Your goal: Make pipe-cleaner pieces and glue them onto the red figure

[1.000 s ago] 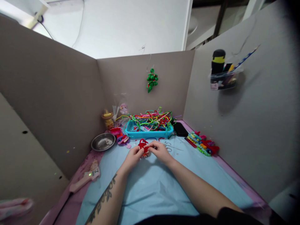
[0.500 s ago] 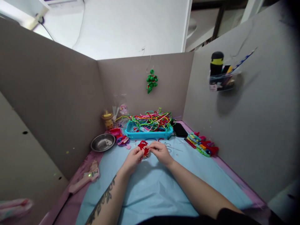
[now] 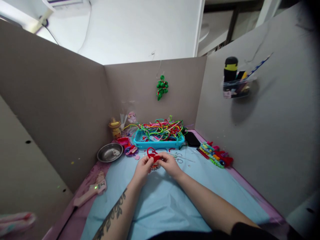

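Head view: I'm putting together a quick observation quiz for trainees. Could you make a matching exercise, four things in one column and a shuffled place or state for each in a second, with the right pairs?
Things:
1. Red piece
2. Metal bowl
3. Blue tray
4. Green ornament

Places and states:
A. Hangs in front of the back panel
B. Held by the left hand and right hand
C. Heaped with coloured strands
D. Contains small white pieces

Pairs: 1-B; 2-D; 3-C; 4-A
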`<move>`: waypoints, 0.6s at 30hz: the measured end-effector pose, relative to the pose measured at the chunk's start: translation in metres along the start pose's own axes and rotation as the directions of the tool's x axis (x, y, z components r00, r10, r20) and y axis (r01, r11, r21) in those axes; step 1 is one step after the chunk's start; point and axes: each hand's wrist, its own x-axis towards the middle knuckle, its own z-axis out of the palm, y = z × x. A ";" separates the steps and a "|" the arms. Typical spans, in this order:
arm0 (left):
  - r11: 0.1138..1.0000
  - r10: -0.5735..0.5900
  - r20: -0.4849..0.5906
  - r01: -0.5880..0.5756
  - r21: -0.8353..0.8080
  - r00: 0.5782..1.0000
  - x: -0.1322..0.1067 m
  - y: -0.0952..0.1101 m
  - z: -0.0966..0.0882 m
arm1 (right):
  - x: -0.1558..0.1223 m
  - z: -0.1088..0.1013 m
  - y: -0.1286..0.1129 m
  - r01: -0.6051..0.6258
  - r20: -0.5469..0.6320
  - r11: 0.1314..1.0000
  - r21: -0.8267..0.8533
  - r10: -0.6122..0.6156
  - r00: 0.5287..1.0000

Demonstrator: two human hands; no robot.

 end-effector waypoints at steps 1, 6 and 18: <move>1.000 0.017 -0.013 -0.017 0.005 1.000 0.000 -0.001 0.001 | -0.001 0.003 0.001 -0.041 -0.007 0.998 0.046 0.041 0.999; 0.988 0.102 -0.041 -0.097 0.119 0.994 0.000 -0.002 0.003 | -0.003 0.015 0.002 -0.159 -0.076 0.962 0.223 0.179 0.981; 0.918 0.201 0.020 -0.196 0.346 0.979 -0.002 0.004 -0.003 | 0.002 0.005 0.003 -0.188 0.001 0.982 0.035 0.188 0.982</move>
